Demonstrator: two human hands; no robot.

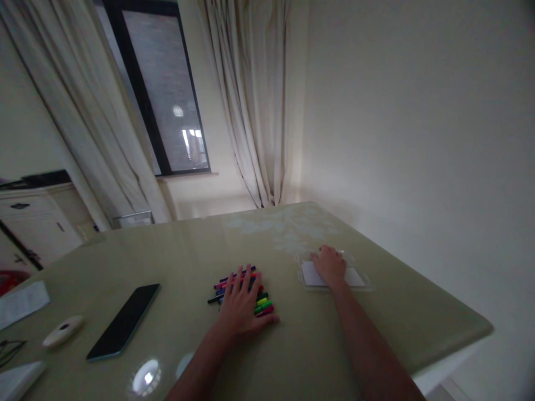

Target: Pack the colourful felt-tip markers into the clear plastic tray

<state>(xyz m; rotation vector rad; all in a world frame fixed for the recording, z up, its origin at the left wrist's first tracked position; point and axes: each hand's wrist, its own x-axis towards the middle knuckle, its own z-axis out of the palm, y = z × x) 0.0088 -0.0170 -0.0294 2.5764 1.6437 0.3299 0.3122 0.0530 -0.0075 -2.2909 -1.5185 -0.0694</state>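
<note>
Fingers spread, my left hand [241,306] lies flat on top of a loose pile of coloured marker pens [263,305]. Pink, blue, black and green pens stick out around its fingers, and the palm covers part of the pile. To the right, my right hand [331,267] rests on a shallow clear plastic case [363,285], its fingers curled onto the far side. Those fingertips are mostly hidden. White paper or card [311,274] shows in the case beneath the hand.
A dark phone [125,320] lies left of the pens. Further left are a white oval object [62,331], a paper sheet [25,303] and a pale box corner [20,380]. A shiny round object [146,377] sits near the front. The table [184,250] meets a wall at right.
</note>
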